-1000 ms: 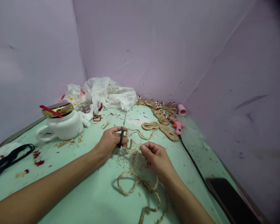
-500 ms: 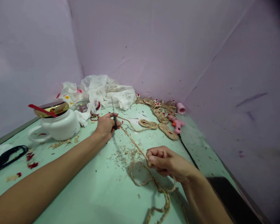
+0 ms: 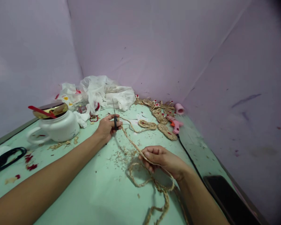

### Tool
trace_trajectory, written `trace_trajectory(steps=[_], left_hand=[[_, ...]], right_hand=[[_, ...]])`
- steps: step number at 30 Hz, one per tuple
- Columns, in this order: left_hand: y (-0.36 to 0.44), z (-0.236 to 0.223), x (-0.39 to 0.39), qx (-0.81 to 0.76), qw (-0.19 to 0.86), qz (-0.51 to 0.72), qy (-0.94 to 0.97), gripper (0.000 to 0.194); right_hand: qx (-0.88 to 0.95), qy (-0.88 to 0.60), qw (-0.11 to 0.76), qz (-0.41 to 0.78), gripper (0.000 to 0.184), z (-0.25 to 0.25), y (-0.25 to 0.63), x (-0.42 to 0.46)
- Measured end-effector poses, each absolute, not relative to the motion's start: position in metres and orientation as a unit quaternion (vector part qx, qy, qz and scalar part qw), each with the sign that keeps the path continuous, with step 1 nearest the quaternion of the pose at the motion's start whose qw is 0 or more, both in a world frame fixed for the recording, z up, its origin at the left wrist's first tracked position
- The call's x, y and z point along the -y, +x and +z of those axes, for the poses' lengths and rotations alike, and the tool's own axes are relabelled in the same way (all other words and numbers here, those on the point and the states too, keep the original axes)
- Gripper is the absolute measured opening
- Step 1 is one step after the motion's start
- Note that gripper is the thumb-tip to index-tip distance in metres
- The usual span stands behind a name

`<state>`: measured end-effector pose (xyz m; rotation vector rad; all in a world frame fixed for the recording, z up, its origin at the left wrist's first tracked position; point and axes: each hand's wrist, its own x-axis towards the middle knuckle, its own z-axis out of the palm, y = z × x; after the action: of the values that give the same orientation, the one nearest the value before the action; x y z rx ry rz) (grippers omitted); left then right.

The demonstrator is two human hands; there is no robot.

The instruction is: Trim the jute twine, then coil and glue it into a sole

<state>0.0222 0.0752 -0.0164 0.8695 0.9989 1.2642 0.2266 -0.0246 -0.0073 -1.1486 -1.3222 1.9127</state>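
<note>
My left hand (image 3: 107, 126) is closed around small scissors with black handles (image 3: 115, 122), their blades pointing up and away. A braided natural-fibre cord (image 3: 130, 139) also passes at its fingertips. From there the cord slants down to my right hand (image 3: 158, 159), which pinches it between thumb and fingers. Past the right hand it falls into loose loops on the table. Beyond the hands, a thinner stretch of cord leads to a coiled oval sole shape (image 3: 147, 125). A second woven sole (image 3: 166, 132) lies beside it.
A pink glue gun (image 3: 175, 124) with a black cable lies to the right, near a pink spool (image 3: 179, 109). At left stands a white mug (image 3: 61, 127) with a gold lid. White plastic bags (image 3: 105, 90) lie at the back. A black phone (image 3: 227, 193) rests at lower right.
My right hand has shifted slightly left and loosened its pinch, with the cord now running over its fingers. My left hand has hardly moved. The view has shifted a little.
</note>
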Motion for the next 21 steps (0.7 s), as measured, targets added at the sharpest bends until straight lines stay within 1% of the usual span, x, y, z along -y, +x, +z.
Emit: trace_trajectory(steps=[3,6,9,12,14,16,17,19,21], left_hand=[[0.023,-0.021,-0.074,-0.427,0.622,0.541,0.373,0.042],[0.024,-0.024,-0.071,-0.430,0.627,0.537,0.367,0.041],[0.024,-0.025,-0.068,-0.435,0.631,0.534,0.357,0.039],[0.023,-0.025,-0.065,-0.433,0.636,0.533,0.353,0.037],[0.023,-0.023,-0.064,-0.430,0.639,0.533,0.350,0.036],[0.022,-0.022,-0.064,-0.427,0.643,0.533,0.347,0.035],[0.022,-0.021,-0.064,-0.427,0.645,0.532,0.344,0.035],[0.022,-0.020,-0.065,-0.428,0.648,0.533,0.336,0.034],[0.022,-0.019,-0.064,-0.435,0.647,0.537,0.323,0.034]], right_hand=[[0.543,-0.491,0.289,0.617,0.032,-0.005,0.222,0.025],[0.603,-0.568,0.357,0.432,0.026,-0.003,0.222,0.024],[0.612,-0.607,0.437,0.255,0.020,0.002,0.223,0.023],[0.617,-0.612,0.460,0.183,0.016,0.012,0.227,0.027],[0.622,-0.623,0.450,0.151,0.016,0.020,0.234,0.037],[0.615,-0.658,0.422,0.107,0.018,0.026,0.248,0.056],[0.605,-0.684,0.399,0.086,0.020,0.028,0.258,0.068],[0.575,-0.744,0.330,0.084,0.026,0.029,0.282,0.098],[0.522,-0.806,0.270,0.076,0.038,0.027,0.312,0.131]])
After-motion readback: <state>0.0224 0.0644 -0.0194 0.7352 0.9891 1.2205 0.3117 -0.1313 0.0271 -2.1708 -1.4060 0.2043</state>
